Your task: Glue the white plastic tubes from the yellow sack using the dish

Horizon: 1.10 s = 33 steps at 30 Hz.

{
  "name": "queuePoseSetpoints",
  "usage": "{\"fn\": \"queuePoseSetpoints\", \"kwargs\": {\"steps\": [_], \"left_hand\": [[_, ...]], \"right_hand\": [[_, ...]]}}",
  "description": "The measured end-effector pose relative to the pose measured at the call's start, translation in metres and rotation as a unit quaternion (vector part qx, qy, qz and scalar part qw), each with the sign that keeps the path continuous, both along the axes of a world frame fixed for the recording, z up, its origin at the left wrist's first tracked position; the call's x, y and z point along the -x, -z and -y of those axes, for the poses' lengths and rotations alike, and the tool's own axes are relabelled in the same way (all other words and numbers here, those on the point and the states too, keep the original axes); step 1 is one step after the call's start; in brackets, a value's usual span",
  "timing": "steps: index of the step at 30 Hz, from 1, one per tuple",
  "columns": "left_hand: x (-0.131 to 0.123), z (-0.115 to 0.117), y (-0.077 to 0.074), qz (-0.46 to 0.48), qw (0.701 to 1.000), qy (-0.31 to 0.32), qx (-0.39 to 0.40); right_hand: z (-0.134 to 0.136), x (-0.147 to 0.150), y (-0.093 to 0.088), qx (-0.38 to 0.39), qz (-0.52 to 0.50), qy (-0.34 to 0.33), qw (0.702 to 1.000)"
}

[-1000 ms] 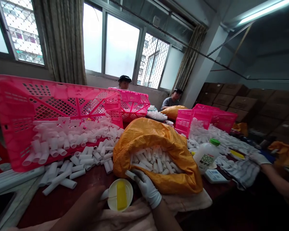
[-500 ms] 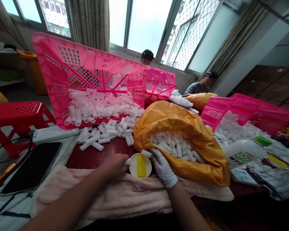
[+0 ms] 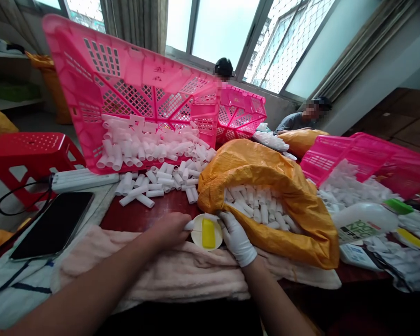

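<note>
My bare left hand (image 3: 170, 229) is closed on a short white plastic tube (image 3: 189, 226), whose end points at a round cream dish (image 3: 197, 238). A yellow block (image 3: 208, 233) lies in the dish. On the dish's other side, my right hand (image 3: 237, 240), in a white glove, pinches another white tube (image 3: 212, 217) over the dish's far rim. Close beside the right hand, an orange woven sack (image 3: 301, 245) lies with its mouth facing me, holding many white tubes (image 3: 264, 212).
A tilted pink crate (image 3: 133, 56) spills tubes onto the dark red table (image 3: 168, 207). A phone (image 3: 52, 226) lies left, near a red stool (image 3: 28, 144). A pink towel (image 3: 154, 280) covers the front edge. A bottle (image 3: 364, 221) stands right; two people sit behind.
The camera view has shifted slightly, moving the scene up at the left. The tube in my right hand now lies flatter over the dish; the left hand keeps its tube at the rim.
</note>
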<state>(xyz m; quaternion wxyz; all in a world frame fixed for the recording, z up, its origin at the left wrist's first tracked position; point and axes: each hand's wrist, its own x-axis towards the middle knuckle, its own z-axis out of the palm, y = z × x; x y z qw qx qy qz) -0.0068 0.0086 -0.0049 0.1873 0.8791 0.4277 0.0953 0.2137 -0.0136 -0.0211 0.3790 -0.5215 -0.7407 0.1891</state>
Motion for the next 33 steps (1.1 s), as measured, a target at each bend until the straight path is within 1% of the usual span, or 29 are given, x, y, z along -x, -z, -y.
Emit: {"fn": "queuePoseSetpoints", "kwargs": {"steps": [3, 8, 12, 16, 18, 22, 27, 29, 33], "left_hand": [[0.0003, 0.0008, 0.0002, -0.004, 1.0, 0.008, -0.016], [0.0001, 0.0018, -0.0007, -0.012, 1.0, 0.017, -0.022], [-0.0007, 0.0032, -0.0021, -0.013, 0.999, 0.016, -0.033], [-0.0004, 0.0031, -0.0037, -0.024, 0.999, 0.02, -0.028], [0.0001, 0.0023, -0.0041, -0.029, 0.999, 0.023, -0.028], [0.0006, 0.0007, -0.0033, -0.03, 0.999, 0.023, -0.038], [-0.0004, 0.0005, -0.0019, -0.032, 0.998, 0.02, -0.042], [-0.0004, 0.0008, -0.0025, -0.03, 0.998, 0.027, -0.04], [0.0004, 0.001, -0.0041, -0.028, 0.999, 0.027, -0.037]], "right_hand": [[0.0007, -0.0005, 0.0007, 0.0, 0.005, -0.032, 0.999], [0.0028, -0.0017, 0.0023, 0.0, 0.007, -0.003, 1.0], [0.0056, -0.0025, 0.0025, -0.011, 0.009, -0.04, 0.999], [0.0062, -0.0031, 0.0028, 0.0, -0.004, -0.012, 1.0], [0.0062, -0.0029, 0.0025, 0.005, -0.011, -0.018, 1.0], [0.006, -0.0037, 0.0022, -0.016, -0.041, -0.022, 0.999], [0.0055, -0.0061, 0.0047, 0.025, -0.039, -0.003, 0.999], [0.006, -0.0061, 0.0049, 0.024, -0.037, -0.011, 0.999], [0.0073, -0.006, 0.0034, -0.004, -0.052, -0.029, 0.998]]}}
